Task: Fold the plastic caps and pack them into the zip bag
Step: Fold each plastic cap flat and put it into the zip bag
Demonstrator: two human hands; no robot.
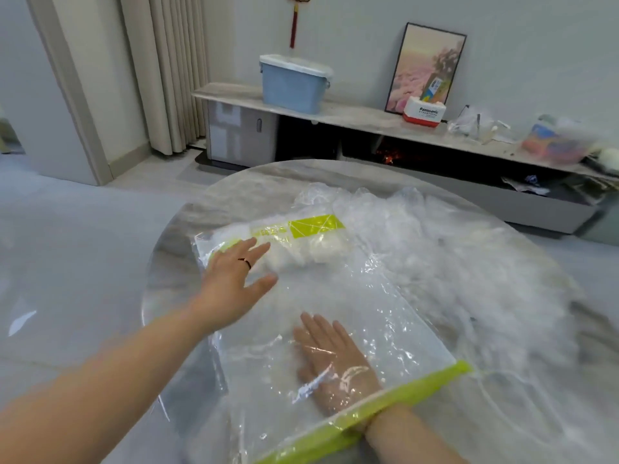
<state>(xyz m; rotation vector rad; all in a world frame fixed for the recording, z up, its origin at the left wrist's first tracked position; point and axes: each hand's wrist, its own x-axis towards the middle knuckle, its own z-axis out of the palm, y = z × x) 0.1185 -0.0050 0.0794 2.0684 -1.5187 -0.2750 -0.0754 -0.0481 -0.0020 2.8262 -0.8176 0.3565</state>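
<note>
On the round marble bench (241,182) a clear zip bag (368,296) lies flat, its green zip strip (402,390) at the near edge. The right forearm comes up from the bottom of the view and passes through the bag's mouth. The right hand (330,356) is inside the bag, palm down, fingers straight and close together, holding nothing.

The left arm stretches in from the lower left. The left hand (234,279) is wide, fingers spread and thumb out, with a dark ring (246,262) on one finger. It is over the bag's far left corner and grips nothing; whether its fingertips touch the plastic cannot be told.

Just past those fingers, a white bundle of folded caps (311,249) sits inside the bag's far end, under a green label panel (315,226) whose print is too blurred to read. Loose plastic caps (452,256) are heaped on the bench to the right of the bag.

On the low cabinet (368,123) behind, a white and red box (424,112) reads "Panasonic"; a blue bin (291,85) and a framed picture (425,68) stand near it.
</note>
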